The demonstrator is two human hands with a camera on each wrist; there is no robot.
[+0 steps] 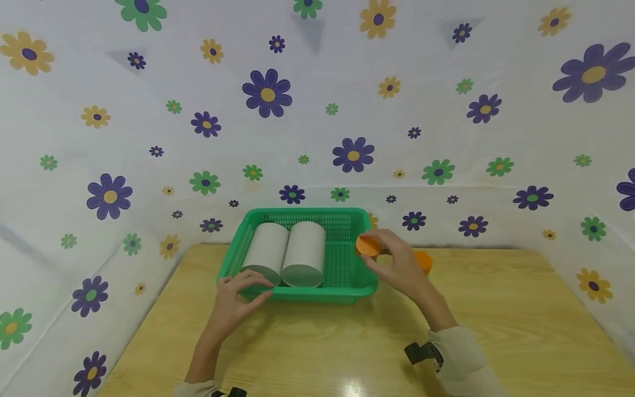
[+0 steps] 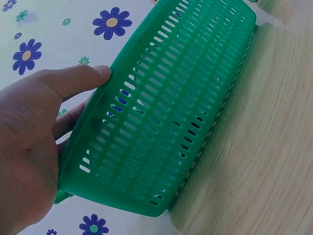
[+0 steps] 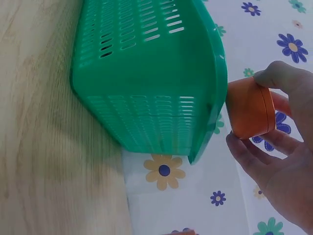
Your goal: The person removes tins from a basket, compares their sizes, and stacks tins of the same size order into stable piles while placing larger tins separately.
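A green plastic basket with slotted walls stands at the back of the table. Two white cylinders lie side by side in its left and middle part. My left hand holds the basket's front rim near the left corner; in the left wrist view the thumb lies on the rim with fingers behind it. Over the basket's right rim, my right hand grips a small round orange container between thumb and fingers. A seam runs round the container near one end.
A second orange round thing stands on the table right of the basket, partly behind my right hand. The wooden table ends at a white flower-patterned cloth behind and at both sides.
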